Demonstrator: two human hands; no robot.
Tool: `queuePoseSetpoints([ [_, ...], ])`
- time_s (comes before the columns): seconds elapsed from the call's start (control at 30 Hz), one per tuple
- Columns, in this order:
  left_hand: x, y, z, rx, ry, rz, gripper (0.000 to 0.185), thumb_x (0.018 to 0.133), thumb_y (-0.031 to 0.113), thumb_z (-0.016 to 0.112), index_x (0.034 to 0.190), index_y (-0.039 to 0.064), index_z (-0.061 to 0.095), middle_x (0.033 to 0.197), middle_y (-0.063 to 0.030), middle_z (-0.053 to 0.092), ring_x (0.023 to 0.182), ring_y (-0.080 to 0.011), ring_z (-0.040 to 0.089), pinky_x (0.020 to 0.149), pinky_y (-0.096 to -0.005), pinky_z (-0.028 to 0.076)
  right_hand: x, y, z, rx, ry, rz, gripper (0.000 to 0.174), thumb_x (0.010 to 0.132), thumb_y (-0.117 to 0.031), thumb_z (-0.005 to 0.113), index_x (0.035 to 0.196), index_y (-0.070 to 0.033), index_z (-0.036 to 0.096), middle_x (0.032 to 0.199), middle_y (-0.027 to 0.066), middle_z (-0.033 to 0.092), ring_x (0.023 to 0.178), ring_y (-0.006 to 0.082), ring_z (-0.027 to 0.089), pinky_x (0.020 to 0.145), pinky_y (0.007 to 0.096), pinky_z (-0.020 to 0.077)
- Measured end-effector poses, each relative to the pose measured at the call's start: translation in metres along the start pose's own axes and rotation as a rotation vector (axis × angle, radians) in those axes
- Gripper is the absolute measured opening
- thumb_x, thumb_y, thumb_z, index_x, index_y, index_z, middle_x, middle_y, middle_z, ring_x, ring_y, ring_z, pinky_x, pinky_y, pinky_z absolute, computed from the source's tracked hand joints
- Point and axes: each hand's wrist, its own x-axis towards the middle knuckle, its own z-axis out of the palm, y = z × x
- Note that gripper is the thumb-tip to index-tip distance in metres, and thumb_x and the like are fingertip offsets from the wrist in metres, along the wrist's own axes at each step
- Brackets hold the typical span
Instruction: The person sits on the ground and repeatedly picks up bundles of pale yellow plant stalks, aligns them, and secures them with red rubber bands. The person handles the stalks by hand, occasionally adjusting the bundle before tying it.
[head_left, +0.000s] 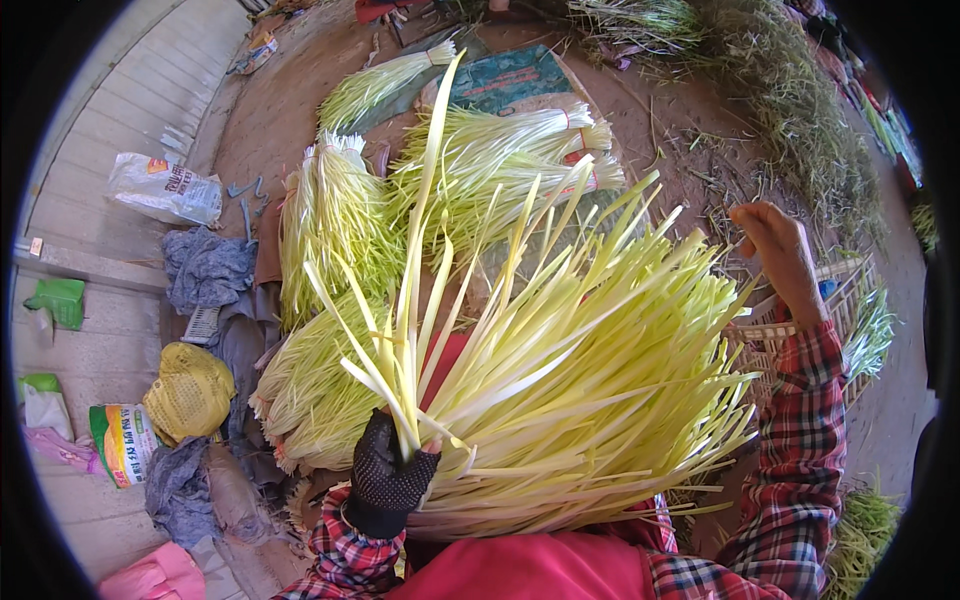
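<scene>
My left hand (394, 469), in a black dotted glove, grips the lower ends of a few pale yellow leaf stalks (409, 352) that fan upward. Against it and across my lap spreads a large loose heap of yellow leaves, which look like blanched chives (600, 375). My bare right hand (772, 240) is raised at the right beyond the heap's leaf tips, fingers curled, with nothing plainly seen in it. Beyond the heap lie bundles tied with red bands (510, 150), and more bundles stand at the left (330, 225) and lie below them (322, 375).
A plastic crate (757, 334) stands below my right hand. Dry plant litter (795, 135) covers ground at the upper right. At the left are a white sack (166, 189), a yellow mesh bag (189, 391) and grey cloth (206, 266). Another bundle (379, 86) lies farther off.
</scene>
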Motion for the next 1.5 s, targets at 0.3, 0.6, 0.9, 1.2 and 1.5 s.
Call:
queuePoseSetpoints([
  [0.3, 0.011, -0.002, 0.007, -0.052, -0.029, -0.048, 0.050, 0.081, 0.001, 0.070, 0.125, -0.005, 0.047, 0.104, -0.0092, 0.059, 0.094, -0.0129, 0.055, 0.082, -0.0270, 0.047, -0.017, 0.069, -0.003, 0.056, -0.027, 0.151, 0.022, 0.095, -0.017, 0.055, 0.107, -0.002, 0.066, 0.083, 0.0016, 0.065, 0.068, 0.0085, 0.058, 0.064, 0.0240, 0.0474],
  [0.6, 0.030, 0.002, 0.016, 0.118, -0.062, 0.038, 0.043, 0.082, 0.013, 0.071, 0.118, -0.004, 0.053, 0.097, -0.0156, 0.064, 0.085, -0.0208, 0.062, 0.076, -0.0321, 0.049, -0.017, 0.060, -0.013, 0.151, 0.387, 0.094, 0.023, 0.097, -0.011, 0.051, 0.115, -0.005, 0.064, 0.097, 0.0026, 0.065, 0.084, 0.0101, 0.061, 0.077, 0.0239, 0.0502],
  [0.9, 0.024, 0.000, 0.008, 0.121, -0.076, 0.080, 0.044, 0.086, 0.020, 0.067, 0.120, -0.004, 0.054, 0.104, -0.0206, 0.063, 0.092, -0.0331, 0.063, 0.082, -0.0372, 0.049, -0.047, -0.158, 0.071, 0.235, -0.086, -0.845, 0.032, 0.070, 0.010, 0.065, 0.101, 0.000, 0.064, 0.083, 0.0110, 0.060, 0.070, 0.0220, 0.059, 0.056, 0.0324, 0.0478],
  [1.2, 0.013, -0.014, -0.001, 0.130, -0.099, 0.081, 0.050, 0.089, 0.013, 0.061, 0.134, -0.003, 0.045, 0.125, -0.0182, 0.057, 0.115, -0.0281, 0.056, 0.099, -0.0361, 0.041, -0.046, -0.190, 0.135, 0.426, -0.385, -0.736, 0.025, 0.082, 0.008, 0.063, 0.105, 0.001, 0.062, 0.079, 0.0106, 0.061, 0.066, 0.0211, 0.060, 0.058, 0.0310, 0.0475],
  [1.5, 0.006, -0.010, 0.000, 0.342, 0.075, 0.360, 0.044, 0.085, 0.017, 0.069, 0.118, -0.008, 0.055, 0.092, -0.0232, 0.065, 0.080, -0.0377, 0.066, 0.071, -0.0413, 0.054, -0.047, -0.207, 0.155, 0.559, -0.678, -0.139, 0.027, 0.094, -0.012, 0.059, 0.117, 0.002, 0.056, 0.080, 0.0020, 0.062, 0.067, 0.0050, 0.055, 0.060, 0.0218, 0.0472],
])
